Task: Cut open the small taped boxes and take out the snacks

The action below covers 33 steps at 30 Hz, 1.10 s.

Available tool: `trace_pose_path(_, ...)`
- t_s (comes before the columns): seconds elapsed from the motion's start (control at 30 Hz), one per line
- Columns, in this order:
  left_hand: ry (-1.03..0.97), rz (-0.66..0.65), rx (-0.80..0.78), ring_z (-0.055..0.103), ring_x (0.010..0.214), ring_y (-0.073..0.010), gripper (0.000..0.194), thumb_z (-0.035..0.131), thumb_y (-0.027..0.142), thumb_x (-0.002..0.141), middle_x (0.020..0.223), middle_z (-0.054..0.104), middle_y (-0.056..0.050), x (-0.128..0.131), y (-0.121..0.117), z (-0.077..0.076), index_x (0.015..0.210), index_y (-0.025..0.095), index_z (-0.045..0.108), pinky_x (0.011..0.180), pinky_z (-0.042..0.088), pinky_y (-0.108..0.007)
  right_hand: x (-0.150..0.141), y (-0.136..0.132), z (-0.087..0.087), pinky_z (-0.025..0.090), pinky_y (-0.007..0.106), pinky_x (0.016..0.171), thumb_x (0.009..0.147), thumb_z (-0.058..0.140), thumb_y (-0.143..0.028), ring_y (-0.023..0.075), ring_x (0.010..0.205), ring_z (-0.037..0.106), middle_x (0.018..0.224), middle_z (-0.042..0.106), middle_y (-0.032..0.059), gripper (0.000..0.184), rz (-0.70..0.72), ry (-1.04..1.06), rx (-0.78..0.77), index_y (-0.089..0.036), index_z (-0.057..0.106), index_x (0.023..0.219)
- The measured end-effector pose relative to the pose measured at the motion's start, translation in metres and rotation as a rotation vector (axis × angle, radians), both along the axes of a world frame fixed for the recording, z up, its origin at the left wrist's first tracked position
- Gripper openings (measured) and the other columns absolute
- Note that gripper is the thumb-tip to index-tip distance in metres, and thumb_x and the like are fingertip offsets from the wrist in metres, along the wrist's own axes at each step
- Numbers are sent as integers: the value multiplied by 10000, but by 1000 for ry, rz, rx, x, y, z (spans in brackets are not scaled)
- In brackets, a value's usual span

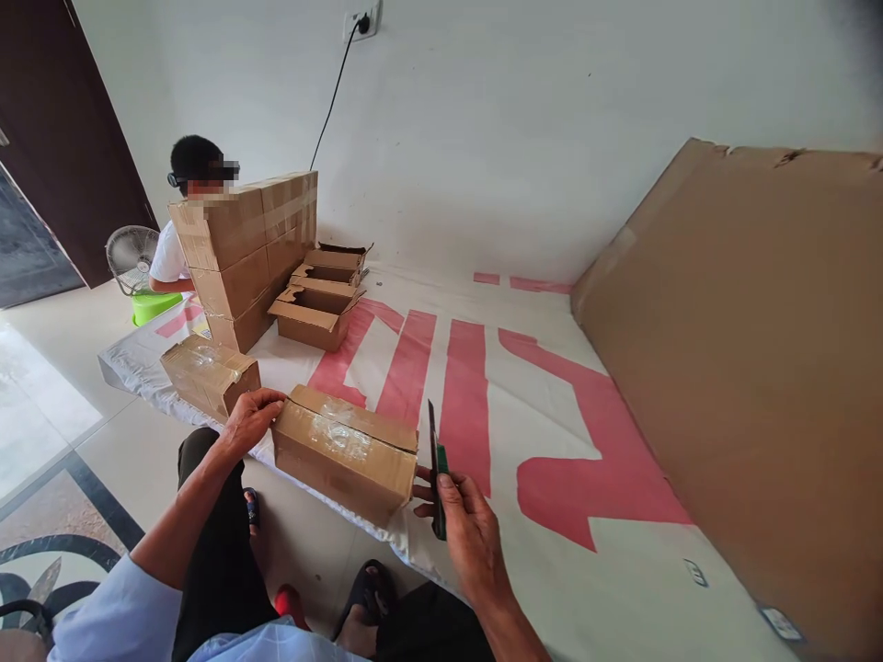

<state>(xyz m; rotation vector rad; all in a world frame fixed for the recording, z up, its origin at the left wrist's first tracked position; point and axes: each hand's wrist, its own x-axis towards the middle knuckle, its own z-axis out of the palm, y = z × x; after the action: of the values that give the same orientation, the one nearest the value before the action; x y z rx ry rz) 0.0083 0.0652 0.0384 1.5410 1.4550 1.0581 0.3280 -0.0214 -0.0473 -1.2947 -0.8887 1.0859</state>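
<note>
Left hand [252, 421]: partly curled, touching box [345, 452] at left end; grip cannot be told.
Right hand [472, 531]: clamped on knife [440, 458].
Box: brown cardboard, top taped.

Nearest carton [345, 452] left of knife [435, 462]

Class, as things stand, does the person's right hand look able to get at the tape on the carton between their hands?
Probably yes: the right hand, holding a cutter, is by the right end of the carton, the left hand is at the opposite end, and nothing appears to block the tape.
</note>
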Motion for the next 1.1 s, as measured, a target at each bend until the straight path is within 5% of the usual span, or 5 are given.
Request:
trace_pose_path(0.27, -225, -204, -112, 626, 827, -168, 257, 782, 381, 760, 960, 708, -40, 7, -11, -8, 916, 177, 808, 750, 509, -276, 24, -2, 17, 614, 373, 700, 817, 691, -865, 252, 869, 732, 1075, 772, 108, 677, 35, -96, 4, -222, 685, 1030)
trace_pose_path(0.47, -118, -421, 3, 638, 1223, -288, 297, 857, 441, 815, 1228, 701, -105, 10, 1, -11, 995, 205, 850, 1126, 460, -412, 37, 3, 25, 586, 359, 730, 807, 633, -910, 243, 846, 680, 970, 754, 86, 709, 27, -255, 25, -231, 686, 1004)
trace_pose_path(0.7, -131, -511, -37, 500, 1492, -335, 398, 786, 235, 786, 1553, 582, -62, 28, 1, -9, 1177, 281, 840, 1260, 379, -456, 49, 10, 32, 552, 350, 705, 800, 577, -927, 250, 829, 651, 909, 743, 78, 742, -7, -450, 25, -229, 709, 1014)
trace_pose_path(0.9, -167, -489, -7, 536, 1464, -307, 355, 732, 235, 850, 1528, 617, -67, 37, -3, -10, 1188, 271, 835, 1283, 366, -449, 73, 23, 82, 489, 334, 608, 887, 537, -852, 203, 639, 549, 663, 593, 13, 649, 154, -605, 52, -229, 711, 941)
trace_pose_path(1.1, -204, -488, -30, 547, 1404, -326, 402, 805, 270, 802, 1533, 588, -97, 42, -5, -17, 1203, 247, 821, 938, 604, -342, 62, 43, 142, 450, 318, 611, 920, 579, -698, 176, 645, 528, 782, 650, 18, 491, 505, -780, 32, -232, 735, 936)
